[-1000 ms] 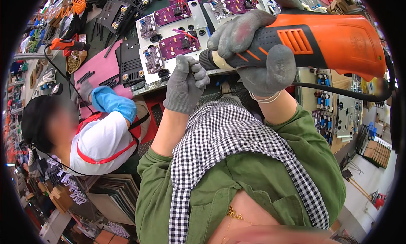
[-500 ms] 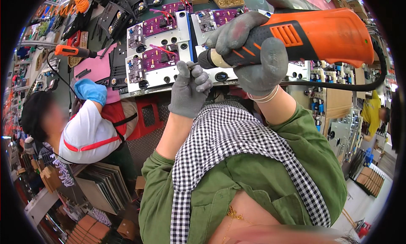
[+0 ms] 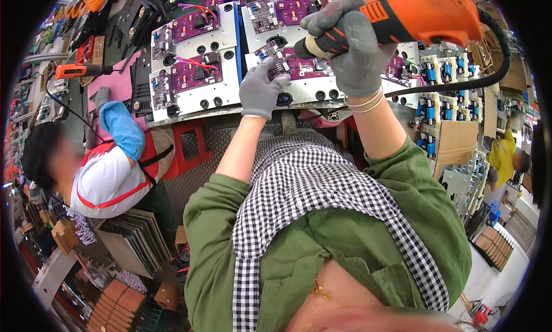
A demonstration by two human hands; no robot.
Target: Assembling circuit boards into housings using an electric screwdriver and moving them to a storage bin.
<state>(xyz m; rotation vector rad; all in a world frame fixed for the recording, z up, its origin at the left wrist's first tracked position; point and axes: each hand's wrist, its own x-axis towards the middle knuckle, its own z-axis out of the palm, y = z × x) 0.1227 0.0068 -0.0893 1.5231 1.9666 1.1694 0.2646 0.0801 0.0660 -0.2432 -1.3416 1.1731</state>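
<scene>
My right hand [image 3: 361, 58], in a grey glove, is wrapped round an orange and black corded electric screwdriver [image 3: 408, 15]. The tool's black nose points left and down, over a purple circuit board [image 3: 305, 69] on a white metal plate. My left hand [image 3: 259, 95], also gloved in grey, lies at the near left end of that board, by its grey component-covered part [image 3: 272, 59]. Its thumb and forefinger are spread apart, touching or just over the board; the other fingers are partly hidden. Whether a bit or screw sits at the tool's tip is too small to tell.
More plates with purple boards [image 3: 195, 73] and pink wires stand to the left and behind. A co-worker in a blue sleeve [image 3: 123, 130] works at the left, near another orange screwdriver [image 3: 77, 71]. Racks of blue and white parts [image 3: 448, 73] stand at the right. The bench edge [image 3: 195, 117] runs before me.
My left fingers have left the screwdriver's tip and spread at the board. The screwdriver has moved slightly up and left. The co-worker's arm has shifted, and the whole view has moved a little.
</scene>
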